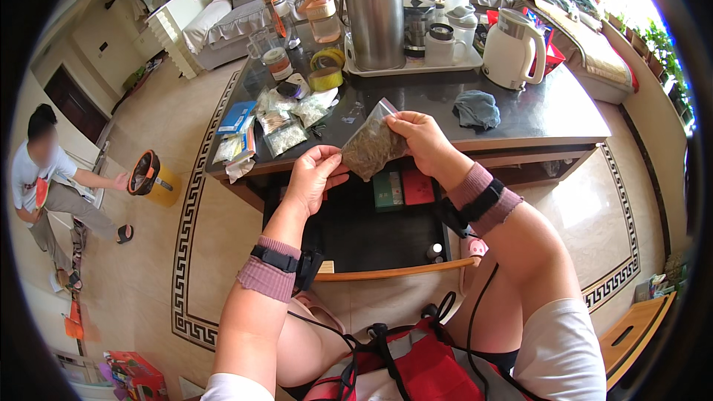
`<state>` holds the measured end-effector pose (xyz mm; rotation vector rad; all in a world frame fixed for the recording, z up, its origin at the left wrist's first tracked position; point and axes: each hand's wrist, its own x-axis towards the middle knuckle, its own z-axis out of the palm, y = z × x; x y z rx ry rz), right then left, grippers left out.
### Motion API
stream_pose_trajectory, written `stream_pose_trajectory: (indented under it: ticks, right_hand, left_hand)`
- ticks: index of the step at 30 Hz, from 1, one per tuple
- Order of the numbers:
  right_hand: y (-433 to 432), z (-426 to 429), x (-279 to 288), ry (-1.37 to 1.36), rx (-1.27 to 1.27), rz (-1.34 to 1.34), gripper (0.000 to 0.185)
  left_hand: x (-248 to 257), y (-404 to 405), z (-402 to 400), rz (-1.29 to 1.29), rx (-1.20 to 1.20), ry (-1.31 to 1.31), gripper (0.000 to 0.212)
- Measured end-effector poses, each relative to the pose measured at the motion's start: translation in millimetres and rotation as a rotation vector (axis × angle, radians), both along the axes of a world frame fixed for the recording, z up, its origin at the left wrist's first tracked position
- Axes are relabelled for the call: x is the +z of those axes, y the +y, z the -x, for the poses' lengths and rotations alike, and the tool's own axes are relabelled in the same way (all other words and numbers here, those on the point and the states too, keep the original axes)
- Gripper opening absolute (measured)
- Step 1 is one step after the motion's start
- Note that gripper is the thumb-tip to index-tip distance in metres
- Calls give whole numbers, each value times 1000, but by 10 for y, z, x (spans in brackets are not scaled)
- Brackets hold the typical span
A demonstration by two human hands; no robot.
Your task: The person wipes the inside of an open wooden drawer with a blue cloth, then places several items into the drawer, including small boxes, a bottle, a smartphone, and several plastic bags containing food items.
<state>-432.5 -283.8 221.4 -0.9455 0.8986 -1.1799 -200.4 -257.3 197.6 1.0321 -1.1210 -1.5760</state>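
Observation:
A clear zip-lock bag of dried brownish-green plant matter (370, 147) hangs tilted between my hands, over the front edge of the dark coffee table (412, 106). My left hand (315, 172) pinches its lower left corner between thumb and fingers. At the upper right, near the zip, my right hand (420, 136) grips the bag. Below it a drawer (356, 239) is pulled out, holding a green box (387, 192), a red box (418, 186) and a small white-capped bottle (434, 250). Left of the bag lie several clear packets with pale contents (285, 138).
A steel vacuum flask (373, 22) stands on a white tray (415, 70), beside a white electric kettle (507, 47). Yellow tape rolls (326, 79) and a crumpled grey-blue cloth (477, 109) lie on the table. At left, a person (50, 172) reaches toward a yellow bin (161, 184).

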Motion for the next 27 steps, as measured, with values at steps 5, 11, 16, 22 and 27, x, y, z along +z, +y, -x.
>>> stream_pose_trajectory:
  ticks: [5,11,16,22,27]
  right_hand:
    - [-30,63,-49,98,-6,-7,20]
    - [10,77,-149,270,94,-106,22]
    - [-11,260,-587,656,239,-11,19]
    - [79,463,-1236,1223,408,221,19]
    - [72,465,-1554,1334,619,226,19]
  left_hand:
    - [-10,-4,20,-132,36,42,5]
    - [-248,-37,-101,-294,59,-27,2]
    - [-321,63,-63,-377,64,-247,13]
    - [-251,57,-190,-366,32,-161,16]
    - [-246,84,-243,-369,29,-127,18]
